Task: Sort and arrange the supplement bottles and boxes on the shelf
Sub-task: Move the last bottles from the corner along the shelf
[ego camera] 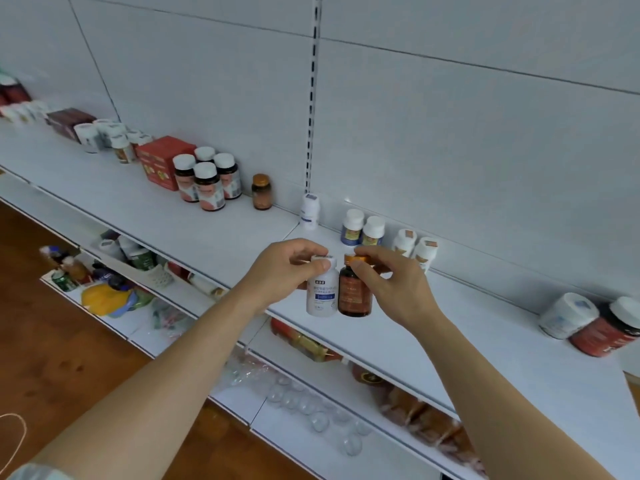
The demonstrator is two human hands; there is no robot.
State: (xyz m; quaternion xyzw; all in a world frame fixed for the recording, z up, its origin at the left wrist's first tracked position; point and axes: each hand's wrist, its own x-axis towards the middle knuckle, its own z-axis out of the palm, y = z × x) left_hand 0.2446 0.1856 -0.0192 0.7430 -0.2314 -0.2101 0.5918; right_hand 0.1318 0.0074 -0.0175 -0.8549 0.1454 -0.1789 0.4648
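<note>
2 bottles hang side by side, touching, above the front of the white metal shelf (214,233): the left hand (280,271) pinches the white plastic bottle with a blue label (322,292) by its cap, and the right hand (394,282) pinches the amber bottle with a gold cap (355,292) likewise. Behind them, 4 small white-capped bottles (381,233) stand against the back panel.

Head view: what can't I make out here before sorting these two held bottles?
- White bottle label: print too small.
- Amber bottle label: blurred; right hand hides part of its gold cap.
- Left hand covers the white cap.
- Far-left boxes: blurred.
- Red-labelled jar: cut by the right edge.
</note>
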